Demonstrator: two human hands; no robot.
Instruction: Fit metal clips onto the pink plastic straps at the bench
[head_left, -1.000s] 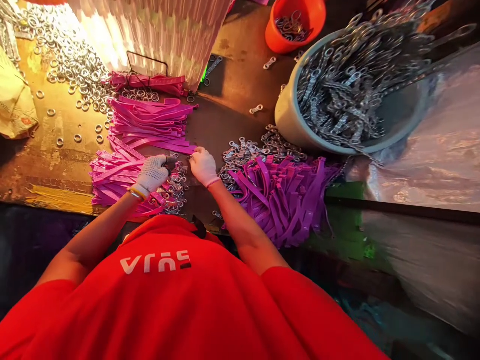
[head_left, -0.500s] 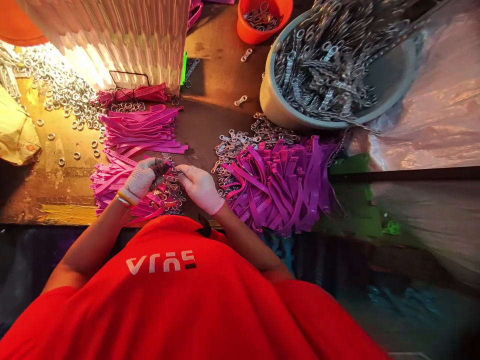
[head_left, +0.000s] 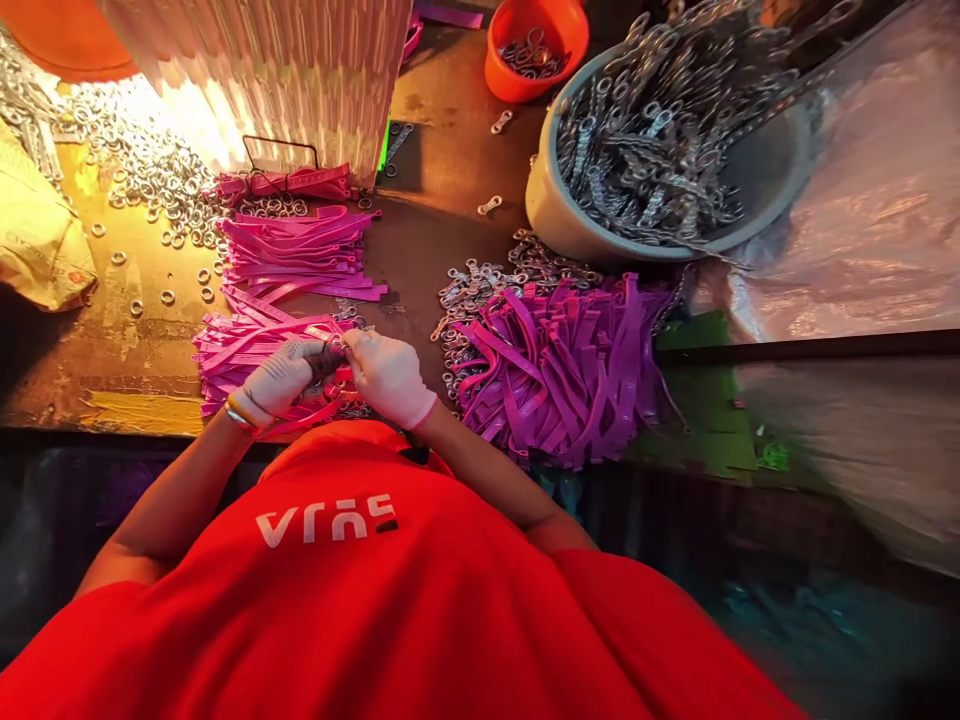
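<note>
Under warm light spreads a worn brown tabletop (head_left: 412,250) with a big grey bucket (head_left: 544,190) on it, and the flat pink straps (head_left: 229,350) lie in a loose heap well to the left of that bucket and nearer the person. The gloved left hand (head_left: 279,380) and gloved right hand (head_left: 394,378) meet over this heap, fingers bent in close, but one cannot tell whether they pinch anything. Each strap looks light, bendy, maybe a bit slippery and not easy to break, so pinching it flat near one end should work best.
</note>
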